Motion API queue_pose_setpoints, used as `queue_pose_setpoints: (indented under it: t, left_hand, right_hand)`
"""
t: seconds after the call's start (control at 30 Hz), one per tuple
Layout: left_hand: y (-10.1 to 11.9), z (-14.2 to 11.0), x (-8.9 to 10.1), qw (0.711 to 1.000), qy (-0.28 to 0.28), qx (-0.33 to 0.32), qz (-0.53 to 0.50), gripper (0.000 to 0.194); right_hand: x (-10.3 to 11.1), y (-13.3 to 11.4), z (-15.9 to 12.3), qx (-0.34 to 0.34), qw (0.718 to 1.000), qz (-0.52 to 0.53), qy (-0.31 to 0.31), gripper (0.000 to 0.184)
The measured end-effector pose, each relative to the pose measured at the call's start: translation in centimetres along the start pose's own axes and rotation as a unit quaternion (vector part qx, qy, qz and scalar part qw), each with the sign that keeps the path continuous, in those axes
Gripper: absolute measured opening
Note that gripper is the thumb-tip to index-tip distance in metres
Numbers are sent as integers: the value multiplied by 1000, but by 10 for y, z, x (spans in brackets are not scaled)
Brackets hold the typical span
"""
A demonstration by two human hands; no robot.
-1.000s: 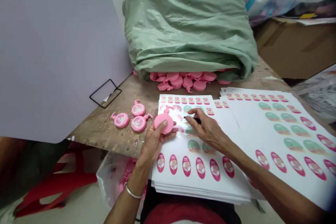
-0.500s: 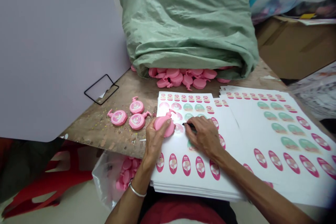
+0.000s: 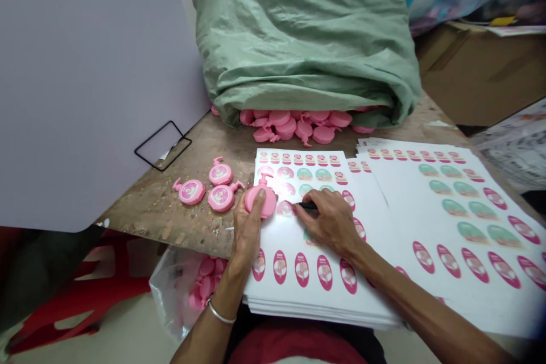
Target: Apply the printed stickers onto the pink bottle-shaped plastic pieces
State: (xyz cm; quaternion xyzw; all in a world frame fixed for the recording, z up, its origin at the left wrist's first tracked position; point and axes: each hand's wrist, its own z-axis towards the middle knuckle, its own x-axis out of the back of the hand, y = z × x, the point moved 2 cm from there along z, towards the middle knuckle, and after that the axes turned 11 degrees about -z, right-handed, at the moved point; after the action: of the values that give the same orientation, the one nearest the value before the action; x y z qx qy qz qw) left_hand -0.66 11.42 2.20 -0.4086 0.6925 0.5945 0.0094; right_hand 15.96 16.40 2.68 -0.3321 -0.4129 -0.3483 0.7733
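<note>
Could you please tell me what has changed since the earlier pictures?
The right hand and its black tool have moved toward the person, the tip now at a round pink sticker. Nothing was released; the left hand keeps its pink bottle; three stickered bottles stay.

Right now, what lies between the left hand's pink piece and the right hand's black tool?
The head view shows a round pink sticker on the white sheet, between the pink piece and the black tool.

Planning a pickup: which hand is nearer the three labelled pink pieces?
Left. The left hand is just right of the labelled pieces; the right hand is farther right, over the sticker sheet.
</note>
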Motion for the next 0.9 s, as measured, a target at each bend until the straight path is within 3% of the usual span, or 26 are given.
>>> queue_pose_setpoints:
  t: [0.1, 0.2, 0.27, 0.5, 0.9]
  left_hand:
    - [4, 0, -1, 997, 0, 1, -80, 45]
    - [11, -6, -4, 994, -16, 32, -105, 44]
    - [16, -13, -9, 993, -23, 52, -104, 42]
    - [22, -32, -26, 978, -36, 136, -151, 44]
    - [21, -33, -30, 975, -54, 117, -180, 39]
  right_hand:
    - [11, -1, 1, -32, 993, 113, 0, 24]
    - [28, -1, 8, -130, 956, 259, -40, 24]
    - [39, -6, 15, -151, 938, 309, -51, 22]
    - [49, -29, 27, -78, 945, 317, -15, 16]
    - [47, -31, 27, -47, 956, 291, 3, 14]
